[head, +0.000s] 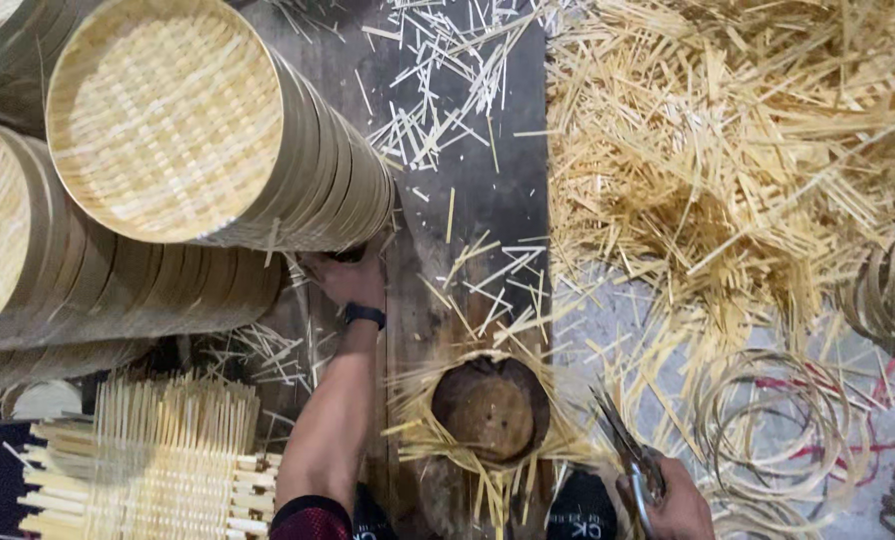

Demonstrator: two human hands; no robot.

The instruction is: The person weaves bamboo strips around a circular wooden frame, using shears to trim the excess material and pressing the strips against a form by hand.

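Note:
My left hand reaches up to the base of a tall stack of round woven bamboo trays lying on its side, fingers tucked under the lowest rim. A black band sits on that wrist. My right hand at the bottom edge grips metal shears, blades pointing up and left. Between the arms a round wooden block stands ringed by bamboo trimmings.
A second tray stack lies at left. A flat woven bamboo mat is at bottom left. A dark plank carries loose splints. A large heap of bamboo offcuts and thin hoops fill the right.

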